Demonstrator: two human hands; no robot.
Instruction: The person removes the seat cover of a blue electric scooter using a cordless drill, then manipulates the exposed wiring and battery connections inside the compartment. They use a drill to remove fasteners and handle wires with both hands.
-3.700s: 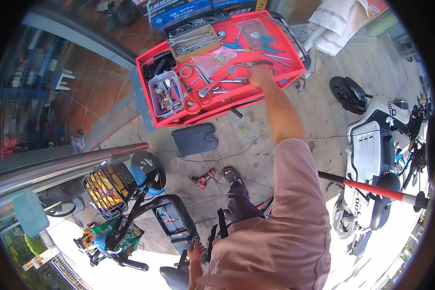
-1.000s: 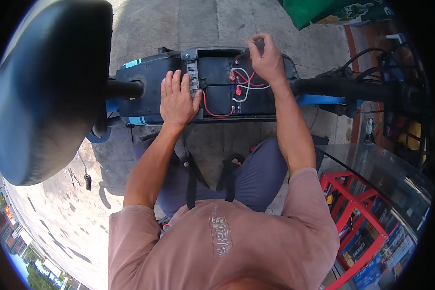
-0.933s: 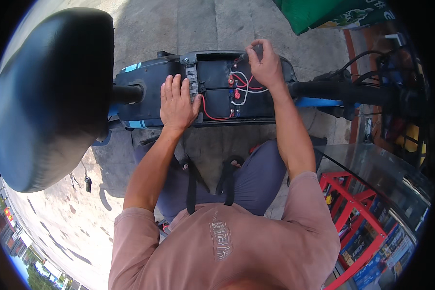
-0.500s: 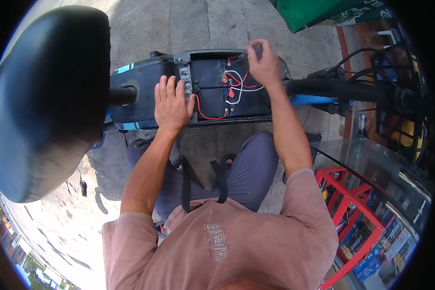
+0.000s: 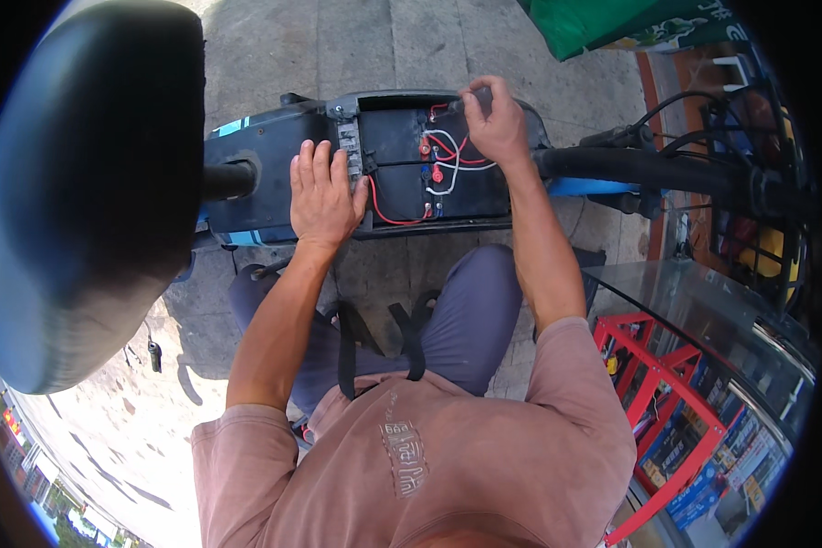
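Observation:
A small electric scooter lies in front of me with its deck compartment (image 5: 402, 169) open, showing black batteries and red, white and black wires (image 5: 438, 155). My left hand (image 5: 322, 194) rests flat with fingers spread on the deck edge, beside a grey terminal strip (image 5: 349, 151). My right hand (image 5: 491, 119) is closed around a dark tool handle (image 5: 470, 99) at the far rim of the compartment. The tool's tip is hidden by my fingers.
The scooter's large black seat (image 5: 82, 192) fills the left. Its black stem (image 5: 648, 169) runs right toward cables and a basket. A red tool cart (image 5: 653, 384) stands at lower right beside a glass counter (image 5: 703, 301). Grey paving lies beyond; a green bag (image 5: 612, 23) sits at the top.
I turned from the red tool cart to the scooter. Over the last second my left hand stayed on the deck while my right hand shifted slightly along the compartment's far rim.

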